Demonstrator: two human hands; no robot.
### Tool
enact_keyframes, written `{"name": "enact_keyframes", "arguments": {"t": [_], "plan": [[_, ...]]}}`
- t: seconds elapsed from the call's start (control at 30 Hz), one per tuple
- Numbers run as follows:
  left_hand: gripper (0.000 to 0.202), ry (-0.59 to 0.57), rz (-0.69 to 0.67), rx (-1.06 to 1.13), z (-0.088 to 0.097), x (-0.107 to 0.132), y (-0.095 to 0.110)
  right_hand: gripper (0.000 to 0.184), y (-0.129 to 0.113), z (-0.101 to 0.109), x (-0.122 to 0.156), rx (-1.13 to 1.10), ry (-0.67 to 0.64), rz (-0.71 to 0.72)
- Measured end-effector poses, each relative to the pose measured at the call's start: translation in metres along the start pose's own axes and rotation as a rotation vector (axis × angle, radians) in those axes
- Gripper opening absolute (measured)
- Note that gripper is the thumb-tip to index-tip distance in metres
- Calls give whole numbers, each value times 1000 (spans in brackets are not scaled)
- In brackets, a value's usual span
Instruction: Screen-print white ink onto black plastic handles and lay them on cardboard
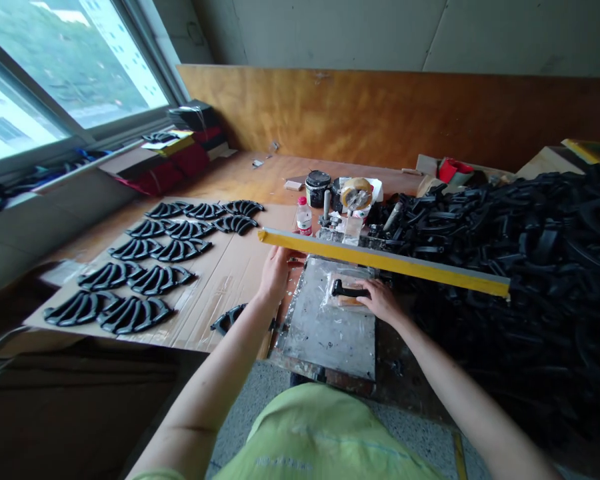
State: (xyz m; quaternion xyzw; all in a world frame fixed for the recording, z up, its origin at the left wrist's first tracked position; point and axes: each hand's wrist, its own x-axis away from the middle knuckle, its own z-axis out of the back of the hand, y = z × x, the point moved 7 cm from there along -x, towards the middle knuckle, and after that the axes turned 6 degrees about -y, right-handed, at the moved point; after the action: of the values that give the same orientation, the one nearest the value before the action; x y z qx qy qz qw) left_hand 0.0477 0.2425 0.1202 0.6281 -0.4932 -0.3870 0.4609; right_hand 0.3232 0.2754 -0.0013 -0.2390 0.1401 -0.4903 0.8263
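A long yellow-edged frame [385, 261], seen edge-on, is raised across the metal base plate [325, 333]. My left hand [275, 268] is closed at the frame's left end; the bar partly hides its fingers. Below the bar, a black plastic handle [347, 289] lies on a small tan block [347, 301] fixed to the plate with clear tape. My right hand [379, 300] grips the handle's right end, its fingers curled over it. Beside my left forearm, a few curved black handles [227, 319] rest near the cardboard's edge.
Several rows of black handles [147, 280] lie on a cardboard sheet [215, 287] at left. A large heap of black parts [530, 233] fills the right. Behind the frame stand a bottle [304, 217], a dark tub [318, 189] and a tape roll [356, 195].
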Motion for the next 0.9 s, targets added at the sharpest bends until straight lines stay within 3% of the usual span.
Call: {"name": "enact_keyframes", "arguments": {"t": [0.07,0.2,0.23,0.3,0.37,0.47,0.6,0.67,0.77,0.9], "plan": [[45,4,83,-22,5,20,-24,20,-22,-4,0,68,-29,72],[54,-194,532,-97,-6,89,-93,12,-75,8,4,58,28,222],[56,-188,591,-68,-8,104,-105,13,-94,6,6,56,33,289],[55,-28,581,34,2,124,-118,16,-136,-10,13,68,4,428],[51,194,505,93,30,137,-124,19,-175,-36,18,75,-63,547],[50,433,455,20,99,157,-127,25,-217,-86,9,37,-185,632],[48,651,559,-289,213,186,-132,31,-237,-159,-33,90,-362,536],[45,690,640,-420,258,193,-137,34,-238,-193,-52,163,-472,450],[41,659,725,-499,295,191,-149,40,-238,-228,-68,220,-607,342],[40,554,817,-594,311,182,-159,41,-241,-241,-73,201,-670,238]]}}
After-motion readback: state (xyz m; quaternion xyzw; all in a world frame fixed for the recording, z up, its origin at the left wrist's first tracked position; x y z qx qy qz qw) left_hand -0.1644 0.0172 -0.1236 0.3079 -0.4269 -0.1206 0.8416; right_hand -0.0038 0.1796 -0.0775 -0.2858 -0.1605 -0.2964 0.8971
